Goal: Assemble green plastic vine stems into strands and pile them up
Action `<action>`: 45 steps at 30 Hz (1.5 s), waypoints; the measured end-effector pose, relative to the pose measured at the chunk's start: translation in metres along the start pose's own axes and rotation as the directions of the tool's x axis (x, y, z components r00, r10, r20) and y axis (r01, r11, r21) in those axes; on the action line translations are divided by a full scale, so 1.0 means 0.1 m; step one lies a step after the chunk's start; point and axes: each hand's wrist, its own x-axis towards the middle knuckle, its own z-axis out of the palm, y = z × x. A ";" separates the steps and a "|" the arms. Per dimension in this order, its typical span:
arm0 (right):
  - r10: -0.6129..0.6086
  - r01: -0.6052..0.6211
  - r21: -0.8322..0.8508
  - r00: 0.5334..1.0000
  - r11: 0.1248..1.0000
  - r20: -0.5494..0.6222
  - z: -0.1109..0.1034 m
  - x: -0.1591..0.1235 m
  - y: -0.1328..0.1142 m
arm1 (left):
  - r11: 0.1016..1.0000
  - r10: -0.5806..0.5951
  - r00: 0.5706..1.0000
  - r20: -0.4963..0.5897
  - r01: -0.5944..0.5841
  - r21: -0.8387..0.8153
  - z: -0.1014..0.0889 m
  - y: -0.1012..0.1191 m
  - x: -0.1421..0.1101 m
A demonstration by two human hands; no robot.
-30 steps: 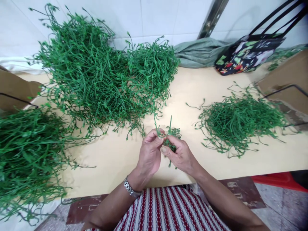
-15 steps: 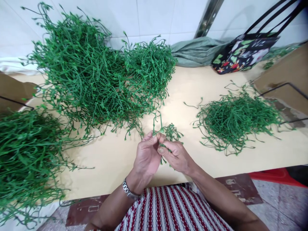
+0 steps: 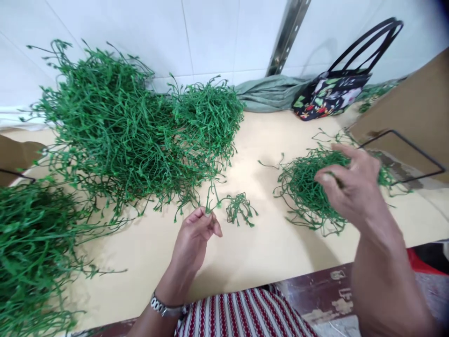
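Note:
Between thumb and fingertips my left hand (image 3: 196, 231) pinches a green plastic stem piece (image 3: 209, 200) with thin upright prongs. Just right of it, a small loose cluster of green stems (image 3: 240, 208) lies on the table. My right hand (image 3: 354, 182) is raised over the right-hand pile of thin green stems (image 3: 308, 182), thumb and fingers apart and nothing visible between them. A large heap of green plastic stems (image 3: 115, 126) with small budded tips covers the back left of the table, joined to a smaller heap (image 3: 210, 112).
Another pile of green stems (image 3: 31, 252) fills the left front. A floral handbag (image 3: 331, 96) and grey-green cloth (image 3: 270, 93) rest against the tiled wall. A cardboard box (image 3: 410, 117) with a black wire frame (image 3: 417, 145) stands at right, on the cream table (image 3: 140, 271).
My right hand has left the left one and moved right, over the right-hand pile, its fingers opening. My left hand still pinches the stem piece. The view has shifted slightly.

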 end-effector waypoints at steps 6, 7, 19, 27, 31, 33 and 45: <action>0.339 -0.273 -0.281 0.914 0.920 0.223 0.48 0.14 0.74 | 0.978 -0.005 0.999 -0.049 0.015 0.207 -0.08 0.01 -0.08; 0.343 -0.270 -0.265 0.894 0.926 0.288 0.56 0.12 0.79 | 0.972 -0.003 0.998 -0.059 0.017 0.236 -0.09 0.01 -0.09; 0.177 -0.088 -0.329 0.952 0.940 0.252 0.05 0.15 1.01 | 0.729 0.145 0.981 -0.127 -0.020 0.684 -0.32 0.10 -0.19; -0.211 0.059 0.371 0.899 0.927 0.384 0.35 0.26 -0.41 | 0.501 0.198 0.974 -0.115 0.000 0.865 -0.41 0.10 -0.18; -0.379 0.157 0.421 0.766 0.893 0.520 0.81 0.26 -0.83 | 0.402 0.260 0.961 -0.088 -0.025 0.915 -0.46 0.08 -0.20; -0.422 0.193 0.443 0.752 0.876 0.507 0.89 0.21 -0.87 | 0.389 0.291 0.952 -0.095 -0.027 0.921 -0.52 0.12 -0.26; -0.531 0.488 0.370 0.847 0.791 0.016 0.65 -0.17 -1.15 | 0.336 0.482 0.814 0.324 -0.513 0.790 0.15 0.31 -0.29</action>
